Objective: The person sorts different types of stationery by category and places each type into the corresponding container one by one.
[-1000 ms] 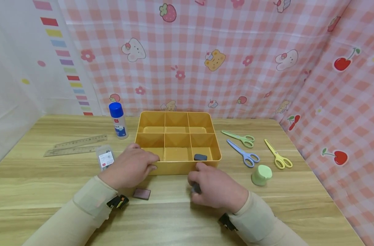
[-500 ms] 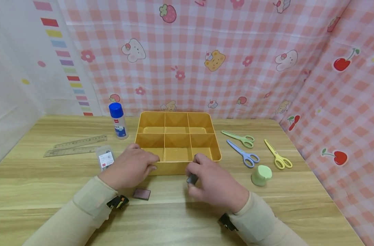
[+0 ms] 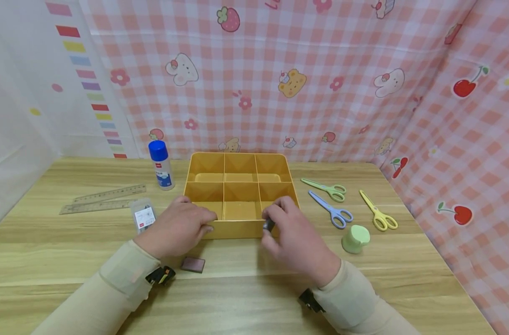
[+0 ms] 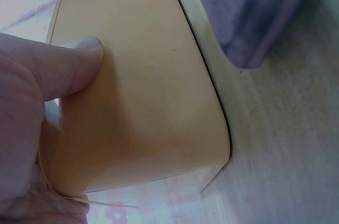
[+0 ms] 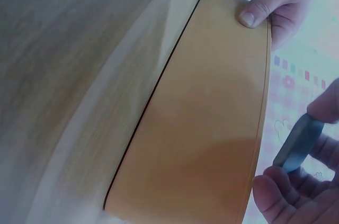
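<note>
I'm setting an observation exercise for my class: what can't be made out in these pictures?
Head view: part of the front-right compartment, behind the right hand.
Head view: fine print on the blue-capped bottle, too small.
Left wrist view: the purplish block, blurred and cut off by the top edge.

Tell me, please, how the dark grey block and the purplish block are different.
Colour: the dark grey block is nearly charcoal, the purplish block a dull purple-brown. State: the right hand pinches the dark grey block above the table, while the purplish block lies on it, untouched. Both are small and block-shaped.
</note>
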The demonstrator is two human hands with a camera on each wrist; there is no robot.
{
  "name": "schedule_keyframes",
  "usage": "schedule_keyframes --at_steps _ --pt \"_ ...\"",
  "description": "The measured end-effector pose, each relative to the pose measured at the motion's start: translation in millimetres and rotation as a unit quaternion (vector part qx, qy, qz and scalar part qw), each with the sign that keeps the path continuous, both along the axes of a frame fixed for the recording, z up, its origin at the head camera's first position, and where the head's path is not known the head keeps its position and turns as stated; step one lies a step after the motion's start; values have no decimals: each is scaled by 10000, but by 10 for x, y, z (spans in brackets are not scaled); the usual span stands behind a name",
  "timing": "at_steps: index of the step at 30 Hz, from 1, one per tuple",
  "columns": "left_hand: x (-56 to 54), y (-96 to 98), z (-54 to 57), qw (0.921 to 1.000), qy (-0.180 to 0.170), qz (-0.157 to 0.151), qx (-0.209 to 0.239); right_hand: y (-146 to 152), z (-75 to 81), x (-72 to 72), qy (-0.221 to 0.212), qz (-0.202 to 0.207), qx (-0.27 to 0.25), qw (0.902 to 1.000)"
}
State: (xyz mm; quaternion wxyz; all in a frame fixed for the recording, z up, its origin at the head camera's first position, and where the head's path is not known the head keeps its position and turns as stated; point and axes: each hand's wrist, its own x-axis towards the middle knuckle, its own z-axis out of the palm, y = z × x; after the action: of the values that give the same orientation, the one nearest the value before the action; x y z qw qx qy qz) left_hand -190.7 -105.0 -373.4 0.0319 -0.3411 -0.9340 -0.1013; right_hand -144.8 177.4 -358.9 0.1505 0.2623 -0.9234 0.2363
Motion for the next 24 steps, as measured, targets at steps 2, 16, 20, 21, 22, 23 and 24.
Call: schedule_keyframes --at_steps 2,16,20,21,22,23,24 --pt "-1 0 -1 10000 -2 0 -2 7 -1 -10 68 -125 -13 9999" --pt "6 -5 11 10000 -34 -2 12 13 -8 -31 191 -632 -85 9978" --pt "8 -5 13 10000 -24 -7 14 18 -21 -38 167 -741 -87 9971" --pt "8 -4 11 10000 -20 -9 17 19 -24 -41 164 -753 -93 9970" --pt "7 -4 10 10000 -12 -4 21 20 -26 -43 161 -763 -91 9969" --pt "7 -3 8 10000 -11 -8 29 20 -28 -45 157 -772 -95 9968" --pt "7 -3 8 10000 -9 0 33 20 -25 -44 153 -784 -88 9968"
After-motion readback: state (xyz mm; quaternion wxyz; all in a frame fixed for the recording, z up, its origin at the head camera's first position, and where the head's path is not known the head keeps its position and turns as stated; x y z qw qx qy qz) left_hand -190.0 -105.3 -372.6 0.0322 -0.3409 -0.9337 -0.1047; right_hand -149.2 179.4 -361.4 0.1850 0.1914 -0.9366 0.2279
